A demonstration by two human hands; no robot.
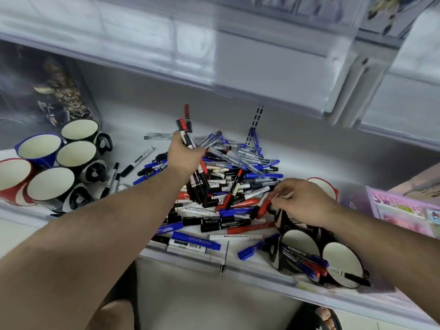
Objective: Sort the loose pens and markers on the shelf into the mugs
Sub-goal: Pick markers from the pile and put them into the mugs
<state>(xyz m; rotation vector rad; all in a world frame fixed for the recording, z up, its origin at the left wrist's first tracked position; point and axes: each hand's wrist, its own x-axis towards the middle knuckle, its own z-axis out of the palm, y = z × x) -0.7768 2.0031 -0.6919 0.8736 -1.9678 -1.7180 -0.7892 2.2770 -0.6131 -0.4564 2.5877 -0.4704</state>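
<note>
1. The pile [221,184] of loose pens and markers, in blue, black, red and white, lies in the middle of the shelf [133,117], with strays spilling toward its front edge.
2. The left hand [184,154] is raised over the far side of the pile, its fingers clamped on a bundle [185,132] of red and black markers that stick up past the knuckles.
3. The right hand [302,202] rests at the near right edge of the pile, its fingers pinching a red marker [263,207] that lies slanted against the heap.
4. Five mugs [71,158] stand clustered at the left end of the shelf, well apart from the pile: one blue, one red, three black and white.
5. Two dark mugs [319,258] sit at the right front of the shelf, below the right wrist; several pens [309,263] lie across them.
6. A red-rimmed mug [329,186] shows just behind the right hand.
7. A pink box [402,210] stands at the far right.
</note>
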